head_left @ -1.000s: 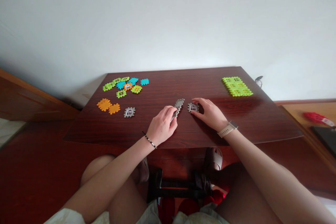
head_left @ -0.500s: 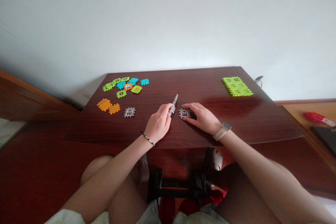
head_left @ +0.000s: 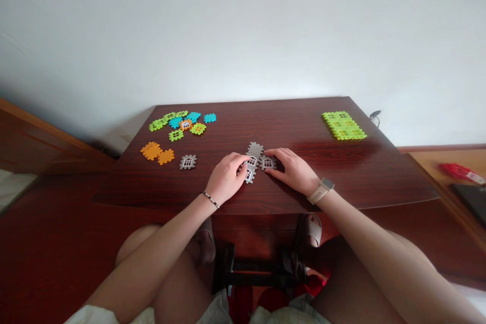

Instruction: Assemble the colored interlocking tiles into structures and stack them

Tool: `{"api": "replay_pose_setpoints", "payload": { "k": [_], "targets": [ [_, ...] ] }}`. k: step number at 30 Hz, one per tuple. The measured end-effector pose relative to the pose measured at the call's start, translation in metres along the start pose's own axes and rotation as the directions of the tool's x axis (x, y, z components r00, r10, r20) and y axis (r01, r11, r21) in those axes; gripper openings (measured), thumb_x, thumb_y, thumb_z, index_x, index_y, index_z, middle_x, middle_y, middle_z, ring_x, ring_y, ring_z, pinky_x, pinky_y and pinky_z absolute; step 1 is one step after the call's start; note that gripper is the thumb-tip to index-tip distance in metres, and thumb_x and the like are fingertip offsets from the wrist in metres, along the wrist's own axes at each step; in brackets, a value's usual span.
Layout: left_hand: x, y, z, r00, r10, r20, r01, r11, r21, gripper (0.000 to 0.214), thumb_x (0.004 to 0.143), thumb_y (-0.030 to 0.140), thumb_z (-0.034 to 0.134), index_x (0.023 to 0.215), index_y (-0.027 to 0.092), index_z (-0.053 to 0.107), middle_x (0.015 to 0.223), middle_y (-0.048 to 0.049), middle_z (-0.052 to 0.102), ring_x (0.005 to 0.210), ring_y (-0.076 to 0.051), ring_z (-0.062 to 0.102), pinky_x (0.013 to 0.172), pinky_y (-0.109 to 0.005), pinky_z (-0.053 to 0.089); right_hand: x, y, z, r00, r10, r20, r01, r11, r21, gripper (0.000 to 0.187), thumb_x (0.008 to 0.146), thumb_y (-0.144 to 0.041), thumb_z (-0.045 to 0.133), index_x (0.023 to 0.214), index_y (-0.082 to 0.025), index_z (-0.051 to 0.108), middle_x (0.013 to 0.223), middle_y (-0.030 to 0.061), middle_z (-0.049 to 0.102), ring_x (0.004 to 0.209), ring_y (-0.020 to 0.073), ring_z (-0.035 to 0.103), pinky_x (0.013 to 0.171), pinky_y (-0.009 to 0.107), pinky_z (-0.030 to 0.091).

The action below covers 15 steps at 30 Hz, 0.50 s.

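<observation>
A grey strip of joined interlocking tiles (head_left: 252, 161) lies flat on the dark wooden table (head_left: 288, 126). My left hand (head_left: 227, 178) presses on the strip's near end with curled fingers. My right hand (head_left: 291, 170) holds a single grey window tile (head_left: 268, 163) against the strip's right side, fingers bent over it. A bead bracelet is on my left wrist and a watch on my right.
One loose grey tile (head_left: 188, 162) lies left of my hands. Orange tiles (head_left: 157, 153) sit further left. A heap of green, blue and orange tiles (head_left: 182, 123) is at the back left. A joined lime-green panel (head_left: 343, 125) lies at the back right.
The grey strip, held on edge half a second ago, now lies flat. My right hand slid the single grey tile leftward until it meets the strip.
</observation>
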<state>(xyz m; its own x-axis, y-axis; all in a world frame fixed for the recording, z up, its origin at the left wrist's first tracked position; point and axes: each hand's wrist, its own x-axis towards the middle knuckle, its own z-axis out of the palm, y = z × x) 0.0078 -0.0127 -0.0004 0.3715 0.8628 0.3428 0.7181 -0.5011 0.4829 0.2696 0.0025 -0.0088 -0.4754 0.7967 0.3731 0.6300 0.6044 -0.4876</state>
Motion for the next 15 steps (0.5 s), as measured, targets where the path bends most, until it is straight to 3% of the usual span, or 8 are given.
{"api": "replay_pose_setpoints", "payload": {
  "k": [8, 15],
  "targets": [
    [-0.011, 0.013, 0.002, 0.998, 0.045, 0.036, -0.053, 0.961, 0.272, 0.026, 0.105, 0.025, 0.065, 0.13, 0.02, 0.07, 0.119, -0.0102, 0.07, 0.113, -0.03, 0.065, 0.103, -0.047, 0.059, 0.002, 0.0, 0.0, 1.0, 0.007, -0.001, -0.007, 1.0, 0.008, 0.039, 0.1, -0.032, 0.075, 0.137, -0.024, 0.065, 0.129, 0.0116, 0.075, 0.12, 0.034, 0.07, 0.107, 0.053, 0.058],
    [-0.018, 0.021, 0.004, 1.0, 0.019, 0.024, -0.025, 0.949, 0.314, 0.022, 0.104, 0.029, 0.067, 0.123, 0.019, 0.071, 0.115, -0.0112, 0.068, 0.109, -0.031, 0.064, 0.099, -0.049, 0.06, 0.002, -0.001, -0.001, 1.0, -0.023, 0.005, 0.023, 0.999, 0.032, 0.038, 0.101, -0.031, 0.075, 0.136, -0.024, 0.066, 0.129, 0.0108, 0.076, 0.119, 0.033, 0.071, 0.106, 0.053, 0.059]
  ]
}}
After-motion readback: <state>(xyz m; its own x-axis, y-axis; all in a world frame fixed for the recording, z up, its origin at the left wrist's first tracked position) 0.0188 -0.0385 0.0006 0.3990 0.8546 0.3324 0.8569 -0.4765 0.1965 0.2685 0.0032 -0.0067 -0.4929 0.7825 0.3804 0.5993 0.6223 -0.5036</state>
